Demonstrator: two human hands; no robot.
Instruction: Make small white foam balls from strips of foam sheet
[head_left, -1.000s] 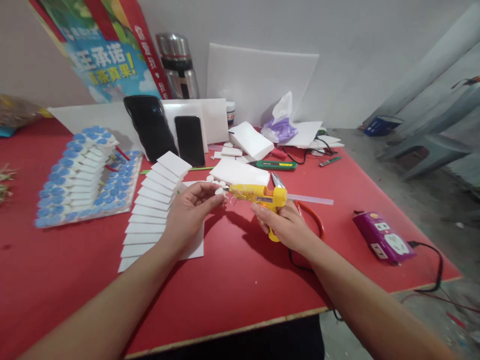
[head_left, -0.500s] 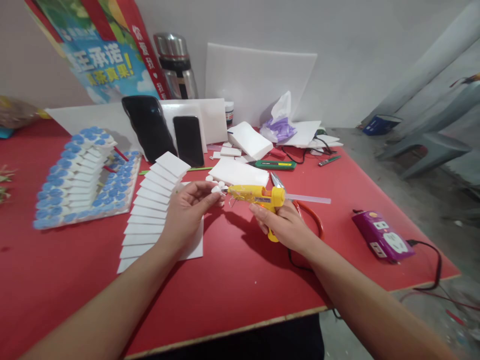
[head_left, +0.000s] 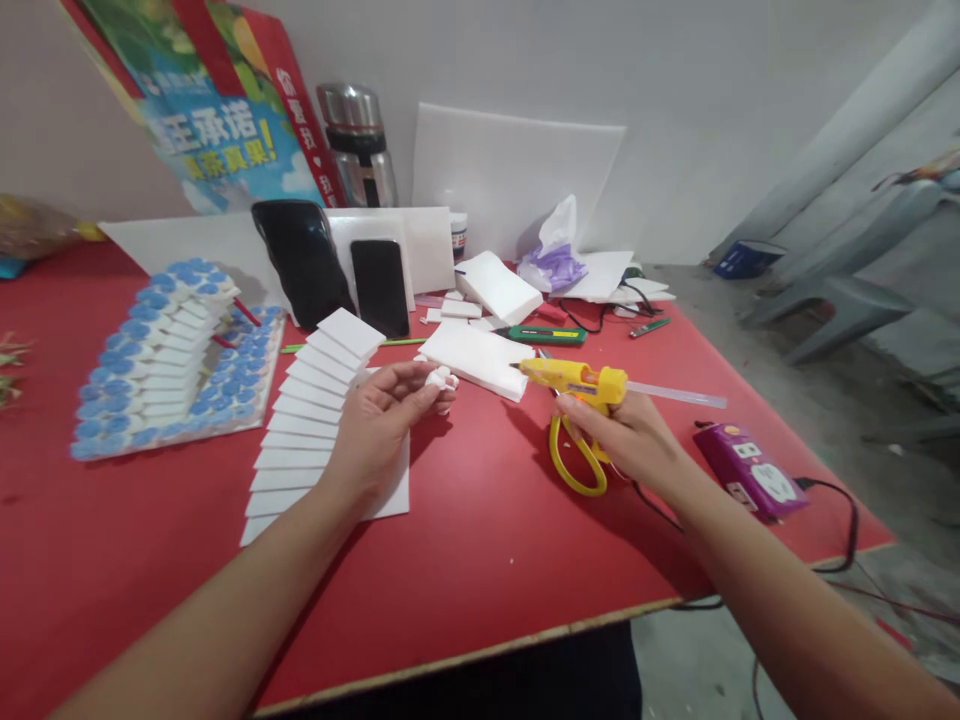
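Between the thumb and fingers of my left hand [head_left: 386, 415] is a small white lumpy piece [head_left: 442, 380]; its exact kind is unclear. My right hand [head_left: 630, 430] grips a yellow hot glue gun [head_left: 574, 380], its nozzle pointing left and a clear glue stick [head_left: 679, 394] jutting from the back. A gap of red table lies between nozzle and white piece. Just under the glue gun are scissors with yellow handles [head_left: 576, 470], partly hidden. Beside and below my left hand is a fanned staircase of white foam board strips [head_left: 300, 430] on a white base.
A model staircase with blue and white discs [head_left: 172, 370] stands at left. Two phones [head_left: 380, 288] lean behind. A green utility knife [head_left: 546, 335] lies near white foam pieces [head_left: 480, 355]. At right sits a purple power socket [head_left: 750, 470] with a cord.
My right hand has drawn the glue gun to the right, away from the white piece, uncovering the yellow scissor handles. My left hand stays nearly in place, still pinching the piece.
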